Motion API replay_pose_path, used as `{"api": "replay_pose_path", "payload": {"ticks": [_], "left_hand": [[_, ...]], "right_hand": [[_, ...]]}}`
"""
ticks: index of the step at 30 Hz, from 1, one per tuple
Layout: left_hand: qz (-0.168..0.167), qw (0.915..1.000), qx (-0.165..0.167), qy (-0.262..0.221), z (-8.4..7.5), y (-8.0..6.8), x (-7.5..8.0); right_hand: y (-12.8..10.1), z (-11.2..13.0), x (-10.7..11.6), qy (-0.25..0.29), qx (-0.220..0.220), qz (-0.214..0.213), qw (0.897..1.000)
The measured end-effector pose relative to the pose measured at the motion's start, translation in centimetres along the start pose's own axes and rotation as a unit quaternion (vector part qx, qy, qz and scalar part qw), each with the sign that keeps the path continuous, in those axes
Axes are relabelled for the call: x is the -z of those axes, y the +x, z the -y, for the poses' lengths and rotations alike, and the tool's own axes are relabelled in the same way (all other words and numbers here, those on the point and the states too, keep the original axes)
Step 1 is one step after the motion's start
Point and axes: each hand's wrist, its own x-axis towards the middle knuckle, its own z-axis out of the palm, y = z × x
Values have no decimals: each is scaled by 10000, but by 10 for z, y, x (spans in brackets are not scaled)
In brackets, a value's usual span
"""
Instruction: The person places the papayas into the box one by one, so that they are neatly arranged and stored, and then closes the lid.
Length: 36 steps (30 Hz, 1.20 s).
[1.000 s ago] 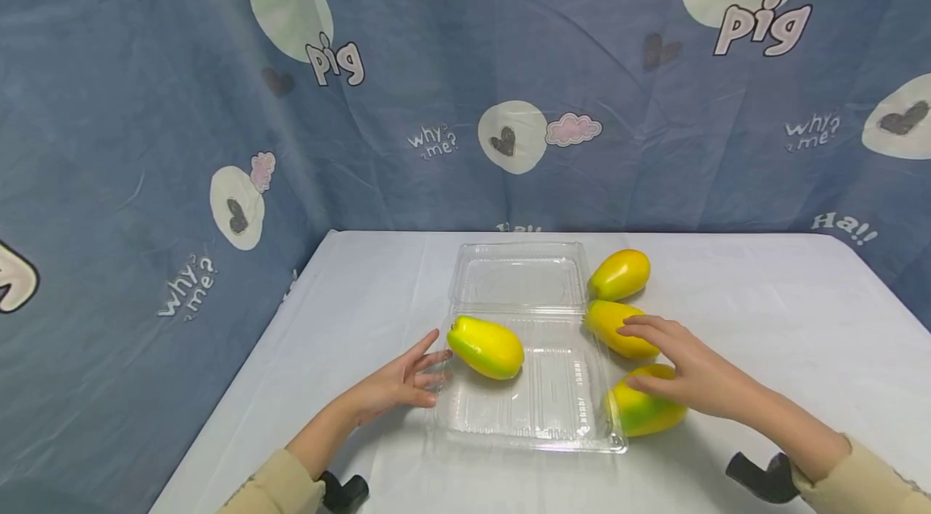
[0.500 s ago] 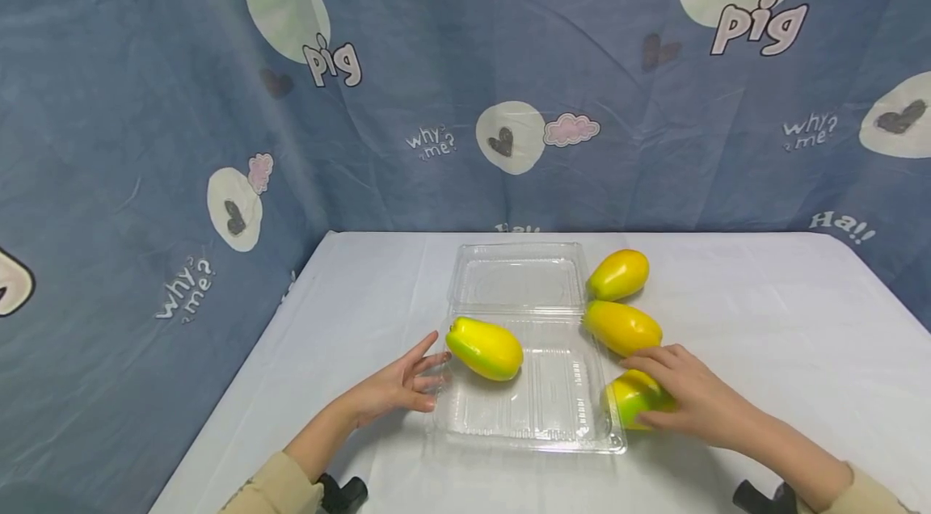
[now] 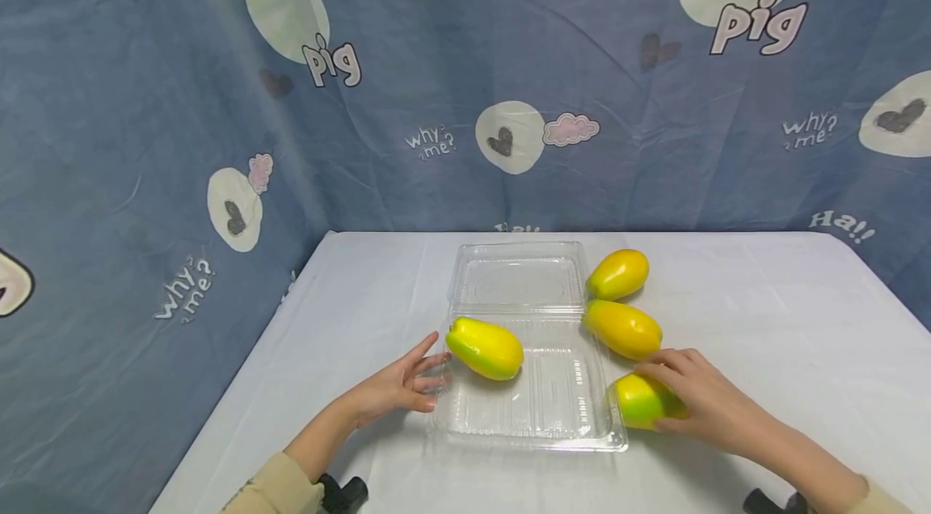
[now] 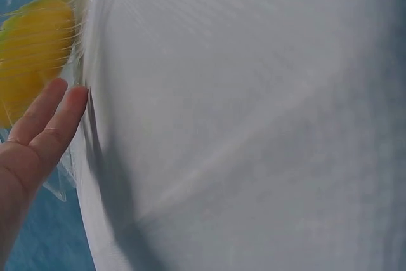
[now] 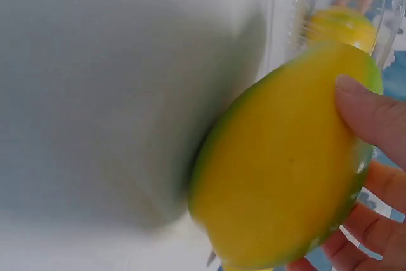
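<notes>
My right hand grips a yellow-green papaya at the right side of a clear plastic clamshell box. In the right wrist view the thumb lies on one side of that papaya and the fingers curl round the other. My left hand has its fingers spread and touches the box's left wall, as its fingers show in the left wrist view. Inside the box's base, toward the upper left, lies another papaya. The box's lid is folded back, away from me.
Two more papayas lie right of the box: one papaya beside its hinge and another papaya beside the lid. A white cloth covers the table. Behind hangs a blue printed curtain.
My right hand has come down onto the nearest papaya at the right, and its fingers have closed round it. The left hand stays at the box's left wall.
</notes>
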Motion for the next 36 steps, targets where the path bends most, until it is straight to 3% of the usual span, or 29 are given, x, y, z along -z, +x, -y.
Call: {"api": "replay_pose_path", "payload": {"ticks": [3,10,17,28,36], "left_hand": [[18,10000,17,-13,0,0,0],[26,10000,-5,-72,2,1,0],[60,10000,-50,-59,2,0,0],[93,9999,-66,-54,1,0,-1],[48,9999,-118,-43,2,0,-1]], "right_hand": [[-3,-5,0,46,-84,58,9999],[-9,-11,1,41,25,-249,9997],[-13,-16,1,451,-244,-88,9986],[-17,-24,-4,516,-336,-630,9961],[-8,-19,7,1030,-981,-150,9897]]}}
